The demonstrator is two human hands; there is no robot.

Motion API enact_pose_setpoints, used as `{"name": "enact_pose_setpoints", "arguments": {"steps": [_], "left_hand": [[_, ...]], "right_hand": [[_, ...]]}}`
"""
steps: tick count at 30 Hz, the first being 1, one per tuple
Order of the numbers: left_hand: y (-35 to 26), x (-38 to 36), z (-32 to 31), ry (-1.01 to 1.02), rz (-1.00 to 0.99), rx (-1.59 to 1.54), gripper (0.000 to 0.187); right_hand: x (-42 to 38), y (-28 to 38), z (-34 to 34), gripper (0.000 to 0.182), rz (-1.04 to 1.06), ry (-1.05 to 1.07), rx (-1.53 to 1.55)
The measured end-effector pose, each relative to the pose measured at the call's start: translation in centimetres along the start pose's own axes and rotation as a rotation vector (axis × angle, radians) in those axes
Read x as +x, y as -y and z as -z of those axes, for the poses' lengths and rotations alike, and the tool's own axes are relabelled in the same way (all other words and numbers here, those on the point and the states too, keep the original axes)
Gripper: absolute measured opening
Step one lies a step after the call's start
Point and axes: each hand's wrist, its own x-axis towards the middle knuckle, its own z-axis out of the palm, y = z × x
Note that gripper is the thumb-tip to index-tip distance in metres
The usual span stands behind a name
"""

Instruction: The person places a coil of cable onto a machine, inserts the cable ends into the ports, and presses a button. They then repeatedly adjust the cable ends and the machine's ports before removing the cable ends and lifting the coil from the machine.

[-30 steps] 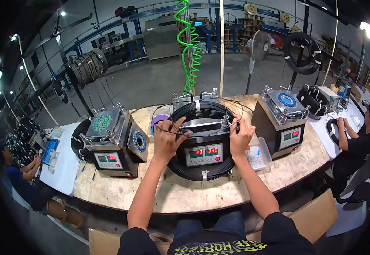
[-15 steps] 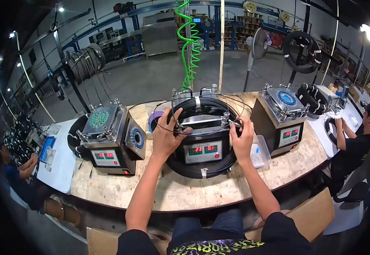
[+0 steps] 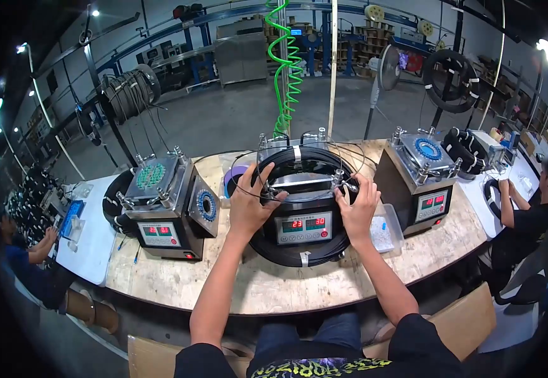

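A coil of thin black cable, tied with white tape at top and bottom, rings the middle metal machine with a lit red display. My left hand is curled at the coil's upper left, its thumb over the machine's front edge and a loose cable loop crossing its fingers. At the upper right, my right hand curls round the coil beside a metal clamp post, thumb inward. The fingers partly hide what each hand grips. A metal bar spans the machine's top between the hands.
Similar machines stand at left and right on the wooden bench. A clear plastic tray lies by my right hand; a purple round container sits behind my left. Co-workers sit at both sides. A green coiled hose hangs ahead.
The middle machine's right-hand readout has gone from about 0.3 to 30. My right thumb has shifted down and inward from the clamp post. My left hand stays nearly in place.
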Motion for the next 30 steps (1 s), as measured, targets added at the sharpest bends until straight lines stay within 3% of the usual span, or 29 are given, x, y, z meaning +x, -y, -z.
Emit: {"name": "enact_pose_setpoints", "arguments": {"steps": [6, 9, 13, 16, 17, 20, 24, 26, 29, 30], "left_hand": [[-0.2, 0.0, 0.0, -0.010, -0.023, 0.001, 0.077], [0.2, 0.0, -0.2, -0.020, -0.024, 0.008, 0.077], [0.1, 0.0, -0.2, -0.027, -0.029, 0.015, 0.077], [0.2, -0.1, -0.3, -0.031, -0.027, 0.017, 0.077], [0.1, -0.1, -0.3, -0.026, -0.019, 0.015, 0.078], [-0.1, 0.0, -0.1, -0.020, -0.010, 0.001, 0.078], [-0.1, 0.0, -0.1, -0.029, 0.001, -0.033, 0.078], [-0.1, 0.0, -0.2, -0.026, 0.015, -0.034, 0.078], [0.4, -0.2, -0.5, -0.039, 0.007, -0.053, 0.075], [0.3, -0.1, -0.4, -0.041, 0.001, -0.048, 0.076]], "right_hand": [[-1.4, 1.5, -1.1, 0.029, 0.034, 0.061, 0.008], [-1.2, 2.6, -0.3, 0.019, 0.169, 0.117, 0.090], [-0.8, 1.6, 1.9, 0.021, 0.278, 0.251, 0.237], [0.5, 2.3, 4.6, 0.020, 0.228, 0.457, 0.335], [1.7, 2.7, 4.7, 0.021, 0.335, 0.368, 0.395], [5.6, 4.4, 4.4, 0.020, 0.370, 0.247, 0.442], [13.9, 5.8, 0.2, 0.020, 0.528, 0.243, 0.250], [17.1, 4.5, -4.1, 0.025, 0.625, 0.326, 0.184], [20.2, 3.5, -8.8, 0.032, 0.410, 0.900, -0.070], [20.5, 3.2, -9.9, 0.031, 0.400, 0.965, -0.109]]}}
